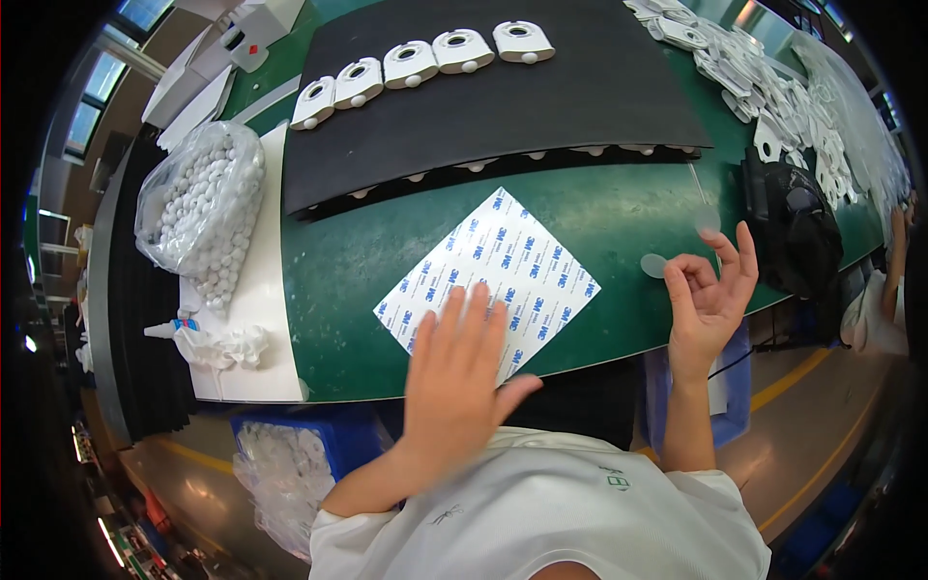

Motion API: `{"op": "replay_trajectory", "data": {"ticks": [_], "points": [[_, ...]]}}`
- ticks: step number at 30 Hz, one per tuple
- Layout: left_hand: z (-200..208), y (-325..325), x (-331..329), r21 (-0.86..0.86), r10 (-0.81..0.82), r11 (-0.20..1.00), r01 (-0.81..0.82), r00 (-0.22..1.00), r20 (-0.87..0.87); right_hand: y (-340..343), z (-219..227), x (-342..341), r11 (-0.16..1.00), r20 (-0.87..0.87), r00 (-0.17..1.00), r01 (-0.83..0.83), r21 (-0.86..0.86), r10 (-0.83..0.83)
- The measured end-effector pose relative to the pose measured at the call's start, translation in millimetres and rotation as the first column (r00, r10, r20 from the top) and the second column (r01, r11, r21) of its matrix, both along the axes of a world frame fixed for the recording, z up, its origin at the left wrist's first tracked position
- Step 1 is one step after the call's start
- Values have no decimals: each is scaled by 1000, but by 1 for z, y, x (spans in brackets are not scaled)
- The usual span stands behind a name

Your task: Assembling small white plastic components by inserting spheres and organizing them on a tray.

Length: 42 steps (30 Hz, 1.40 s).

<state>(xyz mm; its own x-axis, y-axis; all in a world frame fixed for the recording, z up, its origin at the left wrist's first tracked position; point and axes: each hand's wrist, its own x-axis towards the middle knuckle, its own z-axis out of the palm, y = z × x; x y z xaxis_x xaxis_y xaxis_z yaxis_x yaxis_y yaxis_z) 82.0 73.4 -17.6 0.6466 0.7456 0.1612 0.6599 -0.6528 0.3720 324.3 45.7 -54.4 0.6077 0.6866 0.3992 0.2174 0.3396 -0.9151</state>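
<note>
At the near left, below the counter (pixel 329 358), stands a blue bin (pixel 356 440). The left hand (pixel 456 372) is palm down, slightly blurred, fingers extended and nothing gripped, over the near-left part of a square white sheet (pixel 517 275) with blue print. Contact pressure cannot be determined. The sheet lies cornerwise on the counter, near the middle of its near edge. The right hand (pixel 710 304) is raised to the right, palm up, fingers partly curled; two translucent discs (pixel 653 266) show just beside its fingertips, and whether it has hold of either cannot be told. At left, crumpled tissue (pixel 227 346) lies nearer than a clear bag of white balls (pixel 208 198). Beyond the sheet is a black panel (pixel 503 111) bearing five white fittings (pixel 409 72) in a row. A pile of white parts (pixel 739 77) occupies the far right.
</note>
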Motion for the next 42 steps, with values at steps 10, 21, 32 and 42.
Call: {"op": "replay_trajectory", "data": {"ticks": [10,21,32,42], "points": [[-9,-8,18,-24,98,995,-98,995,15,3,0,-3,1000,36,999,17,-14,-17],[0,39,-57,-165,265,962,-218,888,376,5,0,-1,1000,5,1000,26,-3,-26],[-24,13,-75,163,-62,985,55,997,36,3,0,-2,1000,24,999,27,-6,-27],[-22,-26,-18,113,38,990,-81,941,337,3,0,-1,1000,-3,1000,24,4,-24]]}}
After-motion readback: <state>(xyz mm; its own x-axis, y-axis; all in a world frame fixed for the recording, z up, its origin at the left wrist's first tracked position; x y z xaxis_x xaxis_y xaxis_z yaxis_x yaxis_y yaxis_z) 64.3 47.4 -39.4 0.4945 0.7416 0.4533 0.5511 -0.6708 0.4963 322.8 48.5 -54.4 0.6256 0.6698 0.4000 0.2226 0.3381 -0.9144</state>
